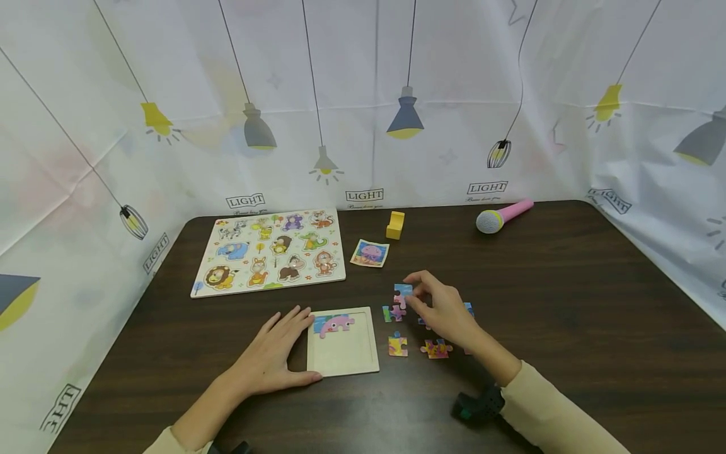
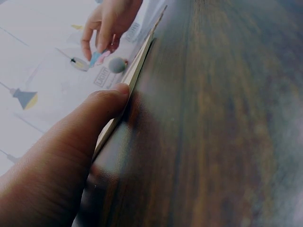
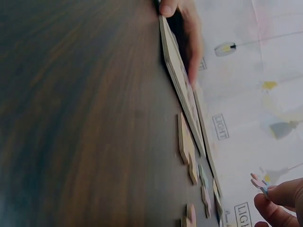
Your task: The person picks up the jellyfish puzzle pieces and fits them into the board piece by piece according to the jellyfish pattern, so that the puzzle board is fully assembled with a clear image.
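My right hand point(image 1: 445, 312) pinches a blue and pink jigsaw piece point(image 1: 403, 289) between thumb and fingertips, lifted off the table in the right wrist view. My left hand point(image 1: 278, 353) lies spread at the left side of a square wooden puzzle tray point(image 1: 343, 356), its thumb point(image 2: 111, 101) on the tray's near corner. Joined pieces with a pink animal picture point(image 1: 333, 324) sit along the tray's top. Loose on the table are a green and pink piece point(image 1: 394, 314), a yellow piece point(image 1: 398, 346) and an orange piece point(image 1: 436, 349); others are partly hidden by my right hand and wrist.
Behind the tray lies a large animal puzzle board point(image 1: 272, 252). To its right are a small picture card point(image 1: 370, 253) and a yellow block point(image 1: 395, 225). A pink toy microphone point(image 1: 503, 216) rests at the back right. A printed white curtain point(image 1: 363, 94) borders the dark table point(image 1: 567, 302).
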A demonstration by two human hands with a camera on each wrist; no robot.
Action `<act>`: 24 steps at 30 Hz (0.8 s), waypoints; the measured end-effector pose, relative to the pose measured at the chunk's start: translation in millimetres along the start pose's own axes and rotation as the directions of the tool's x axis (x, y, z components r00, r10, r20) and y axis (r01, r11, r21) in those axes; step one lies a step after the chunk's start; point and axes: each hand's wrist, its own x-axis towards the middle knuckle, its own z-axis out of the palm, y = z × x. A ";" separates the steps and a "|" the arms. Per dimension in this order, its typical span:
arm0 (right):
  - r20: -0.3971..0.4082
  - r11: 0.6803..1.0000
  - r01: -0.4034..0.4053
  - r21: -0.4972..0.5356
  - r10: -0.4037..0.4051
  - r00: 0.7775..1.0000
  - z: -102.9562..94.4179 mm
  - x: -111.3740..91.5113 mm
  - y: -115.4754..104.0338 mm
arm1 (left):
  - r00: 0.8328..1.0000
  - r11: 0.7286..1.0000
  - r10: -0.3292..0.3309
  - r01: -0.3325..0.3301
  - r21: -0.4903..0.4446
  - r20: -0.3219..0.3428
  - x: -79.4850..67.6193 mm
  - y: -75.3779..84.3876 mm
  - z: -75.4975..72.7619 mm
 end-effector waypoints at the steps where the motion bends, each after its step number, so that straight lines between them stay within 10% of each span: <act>1: 0.004 1.000 0.001 0.002 -0.001 1.000 2.0 1.0 -1.6 | 1.000 1.000 -0.001 0.001 0.001 0.000 0.1 -0.1 0.2; 24: 0.130 0.996 0.089 -0.003 -0.088 0.988 50.5 12.4 -25.2 | 1.000 1.000 0.000 0.000 0.018 -0.007 0.2 -1.3 1.6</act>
